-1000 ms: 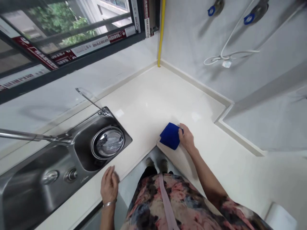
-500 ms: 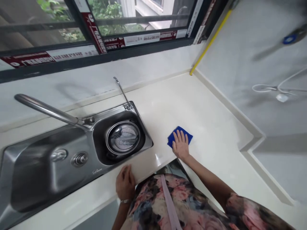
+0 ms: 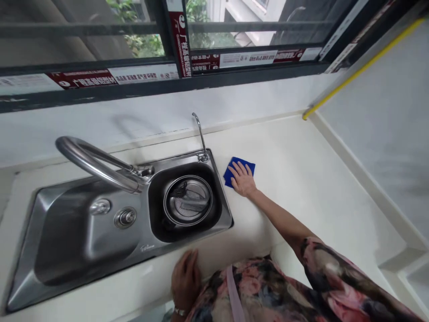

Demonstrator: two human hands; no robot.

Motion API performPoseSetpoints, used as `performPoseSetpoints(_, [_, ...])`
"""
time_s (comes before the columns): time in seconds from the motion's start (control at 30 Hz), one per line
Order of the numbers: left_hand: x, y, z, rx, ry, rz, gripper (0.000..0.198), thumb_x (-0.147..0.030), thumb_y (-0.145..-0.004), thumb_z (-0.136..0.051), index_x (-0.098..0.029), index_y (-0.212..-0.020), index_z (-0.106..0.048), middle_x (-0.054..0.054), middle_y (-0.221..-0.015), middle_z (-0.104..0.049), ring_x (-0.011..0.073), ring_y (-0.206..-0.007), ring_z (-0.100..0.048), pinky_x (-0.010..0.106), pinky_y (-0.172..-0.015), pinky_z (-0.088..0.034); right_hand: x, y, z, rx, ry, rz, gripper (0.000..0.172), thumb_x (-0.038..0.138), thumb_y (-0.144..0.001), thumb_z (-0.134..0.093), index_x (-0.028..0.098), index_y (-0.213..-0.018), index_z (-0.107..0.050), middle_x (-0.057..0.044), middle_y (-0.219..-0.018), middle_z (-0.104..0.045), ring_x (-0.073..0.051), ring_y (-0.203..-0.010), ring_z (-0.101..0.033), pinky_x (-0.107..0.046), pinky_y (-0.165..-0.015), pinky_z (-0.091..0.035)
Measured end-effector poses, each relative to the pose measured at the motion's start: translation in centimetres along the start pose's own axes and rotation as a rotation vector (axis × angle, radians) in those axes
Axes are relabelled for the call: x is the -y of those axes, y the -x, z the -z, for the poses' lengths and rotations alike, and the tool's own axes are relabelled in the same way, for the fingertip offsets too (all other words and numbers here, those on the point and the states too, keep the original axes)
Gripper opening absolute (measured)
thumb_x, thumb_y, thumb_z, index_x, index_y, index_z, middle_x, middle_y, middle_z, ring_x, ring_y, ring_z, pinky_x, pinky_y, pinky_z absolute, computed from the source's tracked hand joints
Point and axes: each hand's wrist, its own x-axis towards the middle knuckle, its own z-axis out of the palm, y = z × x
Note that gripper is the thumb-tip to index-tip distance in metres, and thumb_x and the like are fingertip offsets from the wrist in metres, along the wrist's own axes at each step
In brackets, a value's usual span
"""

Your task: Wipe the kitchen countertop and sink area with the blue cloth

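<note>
My right hand (image 3: 244,181) lies flat on a folded blue cloth (image 3: 248,164), fingers spread, pressing it on the pale countertop (image 3: 288,179) just right of the sink. The palm and fingers cover the cloth's lower middle. Close to the counter's front edge, my left hand (image 3: 186,275) rests with its fingers loosely curled together, and I see nothing in it. The double-bowl steel sink (image 3: 144,248) lies ahead of it. In the right bowl sits a round metal pot (image 3: 166,206) holding a perforated strainer (image 3: 182,208) and some dark and clear items that are hard to make out.
A large curved faucet (image 3: 90,163) arches over the left bowl. A thin spout (image 3: 201,134) rises at the sink's back right corner. A yellow pipe (image 3: 355,71) runs down to the counter's back corner. The window frame (image 3: 134,91) spans the back wall.
My right hand has slid the blue cloth back and left across the counter, closer to the sink. My left hand stays at the front edge. The view has turned left.
</note>
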Motion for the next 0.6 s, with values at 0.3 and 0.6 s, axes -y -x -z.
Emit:
performPoseSetpoints(0.3, [0.4, 0.4, 1.0, 0.007, -0.061, -0.030, 0.046, -0.018, -0.093, -0.055, -0.031, -0.135, -0.069, 0.014, -0.119, -0.076, 0.0319, -0.106, -0.075, 0.049, -0.082, -0.068, -1.1, -13.5, -2.6, -0.171, -0.146, 0.028, 0.056, 0.036, -0.103, -0.039, 0.017, -0.155, -0.049, -0.011, -0.165, -0.041, -0.032, -0.155, -0.026, -0.058, -0.127, -0.011])
performPoseSetpoints(0.6, [2.2, 2.8, 0.7, 0.030, -0.118, -0.003, 0.054, -0.023, -0.094, -0.049, -0.036, -0.144, -0.063, 0.019, -0.122, -0.073, 0.0357, -0.109, -0.075, 0.055, -0.080, -0.070, 0.1, -22.0, -3.3, -0.203, -0.257, -0.101, 0.055, 0.037, -0.102, -0.042, 0.009, -0.147, -0.054, -0.020, -0.159, -0.043, -0.040, -0.151, -0.027, -0.065, -0.125, -0.007])
